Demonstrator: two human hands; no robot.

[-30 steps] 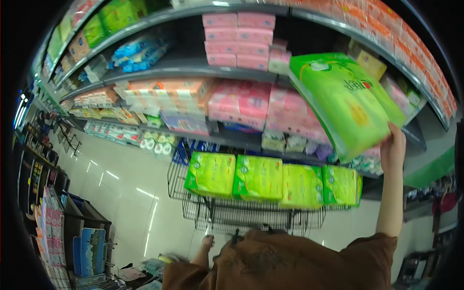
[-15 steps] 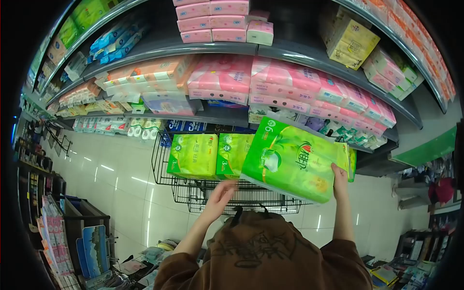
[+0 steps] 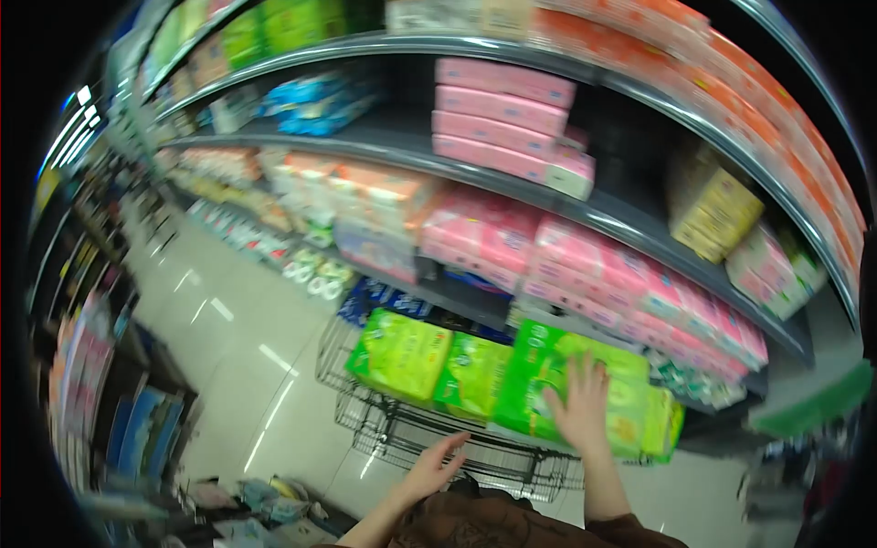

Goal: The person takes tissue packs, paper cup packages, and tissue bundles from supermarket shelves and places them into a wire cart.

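A large green tissue pack [image 3: 531, 388] lies on top of the black wire cart [image 3: 402, 429]. My right hand [image 3: 583, 406] rests on its upper face with the fingers spread, gripping nothing. Below and left of that pack, my left hand [image 3: 440, 466] hovers near the cart's close edge, fingers stretched out and holding nothing. Two smaller green tissue packs, one on the left [image 3: 402, 356] and one in the middle [image 3: 473, 376], stand beside the large one. Part of another green pack [image 3: 665, 425] shows at its right end.
Shelves [image 3: 384, 151] rise behind the cart, carrying pink tissue packs [image 3: 498, 119], blue packs [image 3: 315, 102] and a yellow pack [image 3: 717, 210]. At the left stands a dark rack with a blue panel [image 3: 146, 429]. Pale tiled floor [image 3: 247, 365] lies between.
The large green pack has gone from being held tilted to lying on the cart. My right hand has moved from its right edge onto its top. The view has tilted and shifted.
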